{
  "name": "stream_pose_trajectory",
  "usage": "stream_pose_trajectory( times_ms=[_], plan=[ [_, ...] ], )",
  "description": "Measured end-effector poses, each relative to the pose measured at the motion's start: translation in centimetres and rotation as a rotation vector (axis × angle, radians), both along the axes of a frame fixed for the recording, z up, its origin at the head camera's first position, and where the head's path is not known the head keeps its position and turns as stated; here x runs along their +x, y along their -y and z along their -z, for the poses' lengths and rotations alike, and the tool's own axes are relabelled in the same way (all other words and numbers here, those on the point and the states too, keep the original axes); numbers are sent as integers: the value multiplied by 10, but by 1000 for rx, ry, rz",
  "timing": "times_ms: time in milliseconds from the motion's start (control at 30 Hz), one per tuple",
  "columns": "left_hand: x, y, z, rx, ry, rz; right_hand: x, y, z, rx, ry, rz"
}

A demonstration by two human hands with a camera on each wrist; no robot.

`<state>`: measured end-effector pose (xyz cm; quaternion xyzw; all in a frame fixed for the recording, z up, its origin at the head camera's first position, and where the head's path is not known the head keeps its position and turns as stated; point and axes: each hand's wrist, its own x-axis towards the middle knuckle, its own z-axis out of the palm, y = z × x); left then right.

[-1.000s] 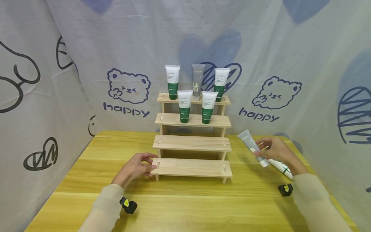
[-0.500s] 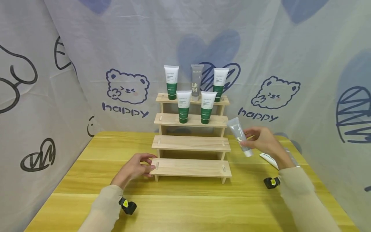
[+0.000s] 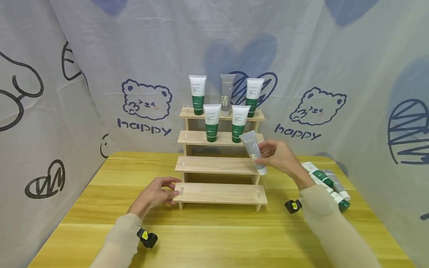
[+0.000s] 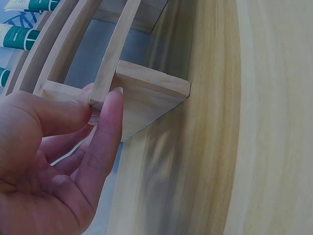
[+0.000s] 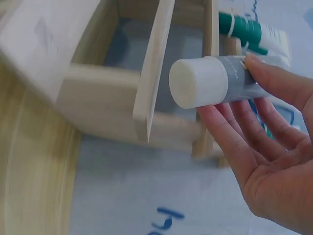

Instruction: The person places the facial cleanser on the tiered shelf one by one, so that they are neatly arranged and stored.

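A four-step wooden display stand (image 3: 221, 193) stands on the table. My left hand (image 3: 159, 192) pinches the left end of its lowest step between thumb and fingers, as the left wrist view shows close up. In my right hand (image 3: 279, 158) is a grey squeeze tube (image 3: 252, 149) with a white cap (image 5: 198, 83), gripped between thumb and fingers. The tube tilts, cap down, in front of the right end of the second and third steps from the top. White-and-green tubes (image 3: 211, 124) stand on the second step. Another grey tube (image 3: 226, 93) stands between two white-and-green ones on the top step.
Several tubes (image 3: 330, 186) lie in a pile on the table's right side, partly behind my right forearm. A printed cloth (image 3: 214, 44) hangs behind and around the table (image 3: 201, 238). Each wrist wears a small black camera (image 3: 147, 238).
My right hand has carried the grey tube leftward from the table's right side to the stand, uncovering the lying tubes. My left hand has stayed on the lowest step.
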<state>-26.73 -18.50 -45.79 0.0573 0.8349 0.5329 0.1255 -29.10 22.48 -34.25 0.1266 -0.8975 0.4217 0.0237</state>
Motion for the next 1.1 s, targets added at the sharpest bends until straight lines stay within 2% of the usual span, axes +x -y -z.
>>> stream_pose_trajectory(
  times_ms=[200, 600, 900, 1100],
  plan=[
    [0, 0, 0, 0, 0, 0, -5, 30, 1, -38, -18, 2],
    [-2, 1, 1, 12, 5, 3, -9, 78, 2, -188, -50, -19],
    [-1, 0, 0, -2, 12, 8, -13, 108, 9, -267, -47, 24],
    [-1, 0, -1, -15, 7, 10, -16, 126, 16, -333, -83, 7]
  ],
)
